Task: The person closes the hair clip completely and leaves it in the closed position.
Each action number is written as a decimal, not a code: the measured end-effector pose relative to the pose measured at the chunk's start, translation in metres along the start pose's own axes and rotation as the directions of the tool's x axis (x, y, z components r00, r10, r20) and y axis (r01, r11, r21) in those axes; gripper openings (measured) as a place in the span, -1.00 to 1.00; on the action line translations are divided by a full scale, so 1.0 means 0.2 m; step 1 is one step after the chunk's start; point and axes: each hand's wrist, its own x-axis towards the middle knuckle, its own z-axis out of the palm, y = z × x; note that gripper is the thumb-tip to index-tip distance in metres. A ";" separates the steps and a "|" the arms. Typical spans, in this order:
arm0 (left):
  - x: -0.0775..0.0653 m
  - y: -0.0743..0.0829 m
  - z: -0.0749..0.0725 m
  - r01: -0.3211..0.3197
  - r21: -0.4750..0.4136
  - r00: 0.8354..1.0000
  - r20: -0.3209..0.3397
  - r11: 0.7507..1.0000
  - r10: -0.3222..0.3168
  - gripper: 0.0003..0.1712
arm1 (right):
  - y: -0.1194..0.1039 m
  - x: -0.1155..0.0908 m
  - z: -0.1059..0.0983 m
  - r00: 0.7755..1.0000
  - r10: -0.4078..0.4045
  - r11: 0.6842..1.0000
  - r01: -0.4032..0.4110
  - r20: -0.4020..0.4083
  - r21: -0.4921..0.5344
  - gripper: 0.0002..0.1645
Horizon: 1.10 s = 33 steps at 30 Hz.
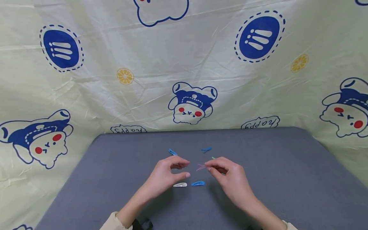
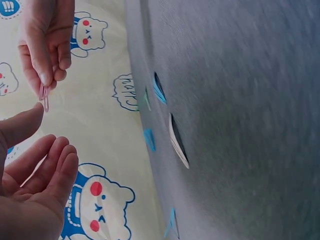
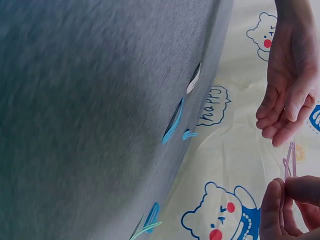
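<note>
Head view shows me the right hand (image 1: 231, 181) grasping a thin pink hair clip (image 1: 201, 167) above the table (image 1: 290, 188), pinched at 1 end, while the left hand (image 1: 164, 177), its fingers parted and holding nothing, hovers just beside it. I'd worry about that fingertip pinch: if it loosens, or the left fingers knock the clip, it could drop near the white clip (image 1: 180, 185) or blue clip (image 1: 198, 183).

The patterned cloth (image 1: 155, 54) carries the word "happy" (image 1: 260, 123) in blue outlined bubbles, printed twice and upside down in the head view, sideways in both wrist views. Blue ovals (image 1: 259, 37) on it bear three white dotted strokes resembling exclamation marks.
</note>
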 end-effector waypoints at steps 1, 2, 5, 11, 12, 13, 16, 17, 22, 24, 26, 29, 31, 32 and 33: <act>-0.01 0.01 0.00 -0.003 0.000 1.000 -0.001 1.000 0.003 -0.67 | -0.01 -0.01 0.01 1.000 -0.009 1.000 0.009 -0.004 -0.003 -0.74; -0.02 0.01 0.00 -0.004 0.002 1.000 -0.003 1.000 0.004 -0.67 | -0.01 -0.01 0.01 1.000 -0.017 1.000 0.017 -0.008 -0.003 -0.73; -0.04 0.04 0.00 -0.013 0.005 1.000 -0.006 1.000 0.013 -0.66 | -0.03 -0.03 0.02 0.999 -0.040 0.999 0.040 -0.031 0.008 -0.68; -0.07 0.09 0.01 -0.041 0.037 0.999 -0.029 0.998 0.042 -0.64 | -0.06 -0.07 0.00 0.992 -0.098 0.993 0.102 -0.085 0.052 -0.63; -0.07 0.10 0.01 -0.048 0.043 0.998 -0.035 0.998 0.049 -0.64 | -0.07 -0.08 0.00 0.990 -0.104 0.992 0.109 -0.093 0.060 -0.61; -0.07 0.11 0.01 -0.057 0.048 0.997 -0.042 0.997 0.059 -0.64 | -0.07 -0.08 0.00 0.989 -0.110 0.991 0.117 -0.099 0.070 -0.61; -0.08 0.14 0.03 -0.092 0.066 0.993 -0.064 0.994 0.096 -0.63 | -0.09 -0.10 -0.01 0.986 -0.124 0.987 0.134 -0.112 0.086 -0.63; -0.09 0.15 0.03 -0.105 0.073 0.991 -0.071 0.992 0.110 -0.62 | -0.09 -0.11 -0.01 0.985 -0.129 0.986 0.139 -0.114 0.088 -0.63; -0.10 0.17 0.06 -0.161 0.094 0.982 -0.087 0.983 0.169 -0.59 | -0.10 -0.12 -0.01 0.979 -0.159 0.982 0.171 -0.128 0.086 -0.64; -0.10 0.17 0.07 -0.182 0.092 0.977 -0.091 0.979 0.191 -0.59 | -0.11 -0.13 -0.01 0.976 -0.173 0.979 0.185 -0.133 0.084 -0.62; -0.10 0.17 0.08 -0.214 0.096 0.970 -0.099 0.972 0.223 -0.60 | -0.11 -0.13 -0.01 0.973 -0.186 0.977 0.198 -0.137 0.081 -0.62; -0.10 0.16 0.09 -0.266 0.103 0.953 -0.119 0.958 0.278 -0.66 | -0.12 -0.14 0.00 0.970 -0.197 0.975 0.209 -0.142 0.074 -0.60; -0.10 0.16 0.10 -0.287 0.111 0.945 -0.132 0.952 0.300 -0.71 | -0.12 -0.15 0.01 0.970 -0.196 0.975 0.208 -0.142 0.074 -0.61; -0.10 0.16 0.10 -0.298 0.112 0.940 -0.138 0.948 0.311 -0.74 | -0.12 -0.15 0.01 0.971 -0.194 0.976 0.206 -0.140 0.077 -0.61; -0.10 0.16 0.10 -0.301 0.111 0.939 -0.141 0.947 0.315 -0.76 | -0.12 -0.16 0.01 0.972 -0.192 0.976 0.204 -0.137 0.080 -0.61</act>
